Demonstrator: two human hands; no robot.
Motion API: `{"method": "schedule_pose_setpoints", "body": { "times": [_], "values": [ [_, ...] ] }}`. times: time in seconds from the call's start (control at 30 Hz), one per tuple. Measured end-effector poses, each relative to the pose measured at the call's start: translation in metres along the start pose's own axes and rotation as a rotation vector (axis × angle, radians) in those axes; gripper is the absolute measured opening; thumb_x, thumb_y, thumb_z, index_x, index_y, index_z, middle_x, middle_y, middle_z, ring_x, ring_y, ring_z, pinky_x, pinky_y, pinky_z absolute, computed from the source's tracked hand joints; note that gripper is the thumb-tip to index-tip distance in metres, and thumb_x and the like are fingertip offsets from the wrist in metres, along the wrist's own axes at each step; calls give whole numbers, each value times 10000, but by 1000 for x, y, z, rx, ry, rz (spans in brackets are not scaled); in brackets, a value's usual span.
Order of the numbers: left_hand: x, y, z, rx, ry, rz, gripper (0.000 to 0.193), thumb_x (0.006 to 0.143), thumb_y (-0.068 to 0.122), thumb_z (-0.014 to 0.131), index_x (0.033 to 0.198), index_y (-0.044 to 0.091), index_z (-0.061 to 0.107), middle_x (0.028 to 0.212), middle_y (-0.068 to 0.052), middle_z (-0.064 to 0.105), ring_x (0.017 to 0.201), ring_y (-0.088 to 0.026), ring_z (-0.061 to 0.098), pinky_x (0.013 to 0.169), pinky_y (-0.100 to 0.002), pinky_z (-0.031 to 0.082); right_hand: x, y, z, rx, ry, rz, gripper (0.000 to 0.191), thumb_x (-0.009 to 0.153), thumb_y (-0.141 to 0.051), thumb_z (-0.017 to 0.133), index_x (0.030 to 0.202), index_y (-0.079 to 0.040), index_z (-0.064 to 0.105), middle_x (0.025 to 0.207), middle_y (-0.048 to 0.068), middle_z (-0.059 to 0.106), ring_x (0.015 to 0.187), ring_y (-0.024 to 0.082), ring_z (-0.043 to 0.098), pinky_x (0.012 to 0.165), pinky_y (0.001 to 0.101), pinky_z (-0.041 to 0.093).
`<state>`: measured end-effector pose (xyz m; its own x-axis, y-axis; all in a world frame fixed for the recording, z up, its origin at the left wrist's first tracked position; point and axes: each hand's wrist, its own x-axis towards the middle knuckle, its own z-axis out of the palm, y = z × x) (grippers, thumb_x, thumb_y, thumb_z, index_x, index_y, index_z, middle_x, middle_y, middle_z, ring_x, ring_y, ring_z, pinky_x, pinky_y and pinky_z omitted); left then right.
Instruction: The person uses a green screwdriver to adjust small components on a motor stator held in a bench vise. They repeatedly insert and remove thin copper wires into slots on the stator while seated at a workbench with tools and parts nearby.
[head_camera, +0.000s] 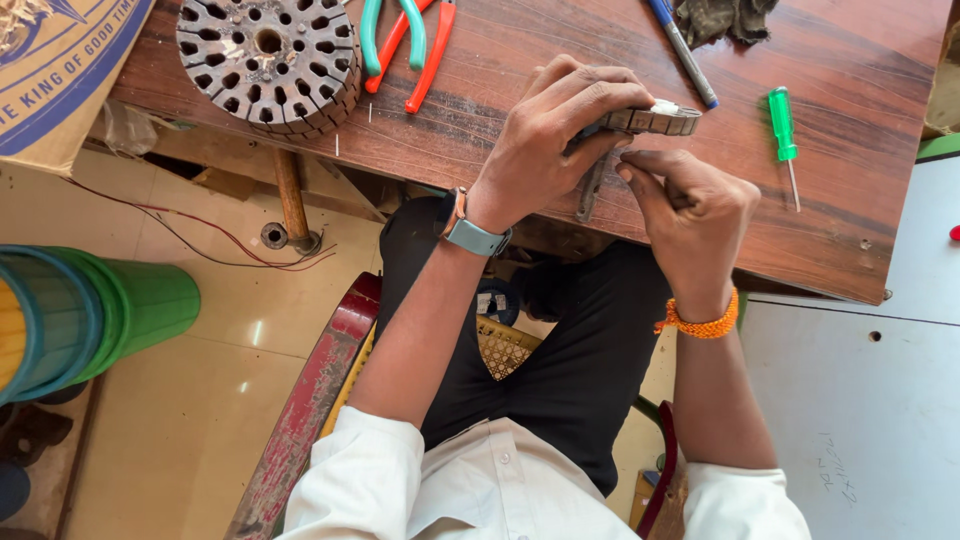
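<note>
Left hand (555, 135): fingers are clamping a small metal ring (655, 120) upright at the table's (860, 220) near edge.
Right hand (690, 210): fingertips are pinching together just below the ring; anything held is hidden.
Doing it well: the left hand's grip is probably needing steadiness, against the wood.
Nearby: a green screwdriver (783, 125) is lying right; pliers (405, 45) far left.

Most of the slotted metal ring (655, 120) under the left hand (560, 130)

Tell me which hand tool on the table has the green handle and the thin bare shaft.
The small screwdriver, lying alone right of the hands. The pliers have paired handles.
</note>
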<state>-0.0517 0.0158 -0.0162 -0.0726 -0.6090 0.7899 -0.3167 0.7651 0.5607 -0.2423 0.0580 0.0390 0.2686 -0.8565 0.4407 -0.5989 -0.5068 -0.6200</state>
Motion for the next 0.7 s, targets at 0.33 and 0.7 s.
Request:
{"method": "schedule_pose_setpoints", "body": {
  "times": [0.33, 0.7],
  "values": [
    [-21, 27, 21, 477, 20, 147, 346, 1015, 274, 751, 1321, 400, 647, 1611, 85, 362, 1483, -164, 326, 1200, -385, 301, -23, 37, 6, 229, 147, 188, 48, 1012, 7, 779, 1025, 42, 748, 768, -13, 587, 675, 16, 423, 590, 220, 314],
    [-25, 27, 18, 399, -12, 152, 105, 1013, 183, 765, 1105, 223, 732, 1671, 70, 316, 1474, -149, 326, 1157, -330, 349, -39, 29, -3, 344, 146, 175, 98, 1051, -46, 752, 1117, 24, 768, 934, 25, 727, 813, 38, 587, 710, 202, 454]
  ]
}}
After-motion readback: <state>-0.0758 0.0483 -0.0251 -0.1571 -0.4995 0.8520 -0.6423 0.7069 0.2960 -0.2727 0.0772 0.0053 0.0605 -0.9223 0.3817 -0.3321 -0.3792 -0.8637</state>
